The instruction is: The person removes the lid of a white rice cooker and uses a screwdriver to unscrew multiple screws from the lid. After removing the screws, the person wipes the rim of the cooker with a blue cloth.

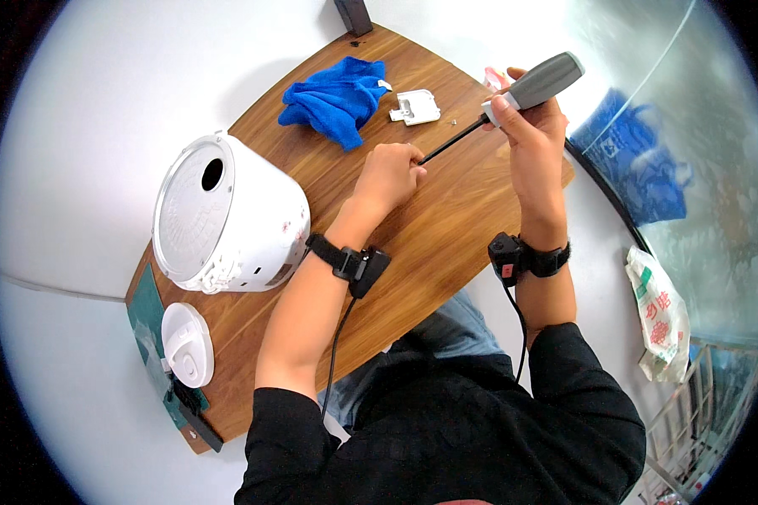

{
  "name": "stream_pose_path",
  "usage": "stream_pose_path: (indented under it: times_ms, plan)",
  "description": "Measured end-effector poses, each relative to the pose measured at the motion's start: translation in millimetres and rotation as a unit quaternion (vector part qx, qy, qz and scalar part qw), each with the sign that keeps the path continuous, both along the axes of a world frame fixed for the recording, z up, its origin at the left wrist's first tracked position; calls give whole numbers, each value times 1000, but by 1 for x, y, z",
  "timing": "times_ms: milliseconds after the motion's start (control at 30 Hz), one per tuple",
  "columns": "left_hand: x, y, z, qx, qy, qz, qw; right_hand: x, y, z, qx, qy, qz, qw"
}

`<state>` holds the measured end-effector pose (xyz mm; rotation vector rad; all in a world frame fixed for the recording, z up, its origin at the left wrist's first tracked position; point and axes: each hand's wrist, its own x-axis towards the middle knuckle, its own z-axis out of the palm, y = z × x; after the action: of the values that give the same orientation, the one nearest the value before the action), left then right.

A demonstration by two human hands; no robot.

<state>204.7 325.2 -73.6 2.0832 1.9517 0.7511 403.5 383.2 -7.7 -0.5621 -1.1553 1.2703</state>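
My right hand [532,126] grips the grey handle of a screwdriver [537,82] and holds it above the wooden table [446,236]. Its dark shaft slants down to the left, where my left hand [389,172] pinches the tip with closed fingers. A white round appliance body [227,217] lies on its side to the left of my left forearm, its bottom with a dark hole facing the camera. Both wrists wear black bands with cables.
A crumpled blue cloth [338,98] and a small white plastic part [414,107] lie at the far side of the table. A white round lid [187,343] rests near the front left corner. A printed plastic bag [661,316] sits on the floor at right.
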Motion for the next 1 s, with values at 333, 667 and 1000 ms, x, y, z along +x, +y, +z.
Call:
stream_pose_path:
  times_ms: [333, 667, 1000]
  plan:
    - [9, 17, -3, -16, 11, 37, 999, -4, 11, -11, -12, -2, 27, 1000]
    - [6, -29, 31, -45, -50, 64, 996, -20, 9, -13, -34, 11, 35, 999]
    - [-22, -214, 146, -58, -169, -88, 980, -66, -33, 25, 47, -24, 191, 980]
